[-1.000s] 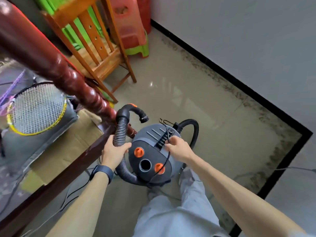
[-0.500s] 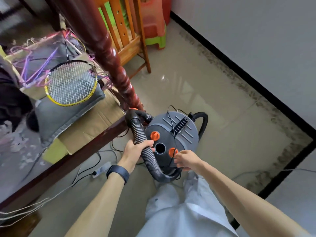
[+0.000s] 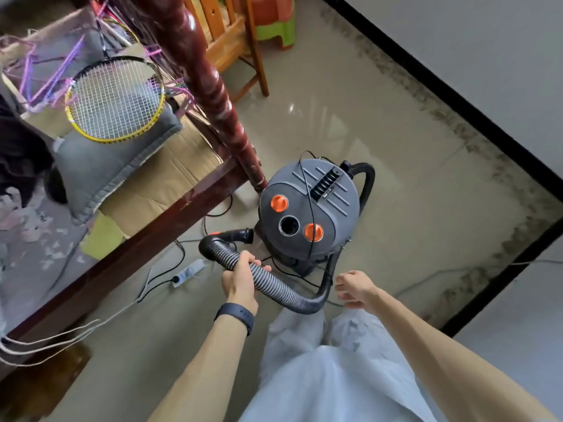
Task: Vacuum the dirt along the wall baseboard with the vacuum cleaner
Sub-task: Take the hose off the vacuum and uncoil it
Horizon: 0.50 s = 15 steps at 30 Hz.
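Note:
A grey canister vacuum cleaner [image 3: 307, 208] with two orange knobs stands on the tiled floor beside a red wooden bedpost. Its ribbed black hose [image 3: 274, 284] curves from the base toward me, and its nozzle end [image 3: 240, 236] points at the canister. My left hand [image 3: 242, 277] grips the hose a short way behind the bend. My right hand [image 3: 355, 289] hovers near the hose's lower curve, fingers loosely curled, holding nothing. A dark band of dirt [image 3: 457, 129] runs along the black baseboard [image 3: 475, 114] on the right wall.
A bed frame [image 3: 146, 239] with cardboard, a cushion and a badminton racket [image 3: 115, 99] fills the left. A white power strip [image 3: 189, 272] and cables lie on the floor under its edge. A wooden chair [image 3: 231, 35] and plastic stools [image 3: 274, 22] stand at the back.
The right hand has left the vacuum's front and pulled back toward me. The left hand has drawn the hose down off the canister, so the nozzle now lies low beside it.

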Tool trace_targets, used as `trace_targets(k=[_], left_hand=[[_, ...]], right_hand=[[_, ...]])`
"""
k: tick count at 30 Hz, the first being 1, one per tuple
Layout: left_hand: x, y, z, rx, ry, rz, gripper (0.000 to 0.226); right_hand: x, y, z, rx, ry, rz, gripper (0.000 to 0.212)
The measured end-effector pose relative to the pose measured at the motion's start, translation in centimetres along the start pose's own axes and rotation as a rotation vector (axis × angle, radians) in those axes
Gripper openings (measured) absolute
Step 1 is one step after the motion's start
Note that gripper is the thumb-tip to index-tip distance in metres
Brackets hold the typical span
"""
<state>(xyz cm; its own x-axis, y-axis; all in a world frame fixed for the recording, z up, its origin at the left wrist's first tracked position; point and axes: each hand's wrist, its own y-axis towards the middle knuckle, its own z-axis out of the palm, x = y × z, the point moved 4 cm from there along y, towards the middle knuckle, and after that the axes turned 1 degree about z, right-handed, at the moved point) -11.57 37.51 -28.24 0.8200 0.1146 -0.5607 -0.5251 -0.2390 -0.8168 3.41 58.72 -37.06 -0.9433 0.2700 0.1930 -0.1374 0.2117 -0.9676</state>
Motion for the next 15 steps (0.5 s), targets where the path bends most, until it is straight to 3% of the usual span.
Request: trace_targets(k=[1,6,12,15], left_hand=[[0.9,0.0,-0.2,-0.017,-0.044,-0.03,0.011],[4.8,0.4,-0.7,-0.051,-0.136,-0.129,0.01],[8.8,3.8,0.9,-0.101,-0.105,-0.089,0.028],[11.2,6.4,1.5,-0.103,-0.087,-0.106,0.03]], right_hand=[[-0.9,0.2,0.4,0.014,-0.003,0.044,0.007],[-5.6,2.0,2.7,0.156,0.009,0.241,0.067],[-9.5,8.1,4.6,0.195,0.255,0.235,0.065],[-11.6,11.6,5.7,0.21,0.43,0.247,0.048]])
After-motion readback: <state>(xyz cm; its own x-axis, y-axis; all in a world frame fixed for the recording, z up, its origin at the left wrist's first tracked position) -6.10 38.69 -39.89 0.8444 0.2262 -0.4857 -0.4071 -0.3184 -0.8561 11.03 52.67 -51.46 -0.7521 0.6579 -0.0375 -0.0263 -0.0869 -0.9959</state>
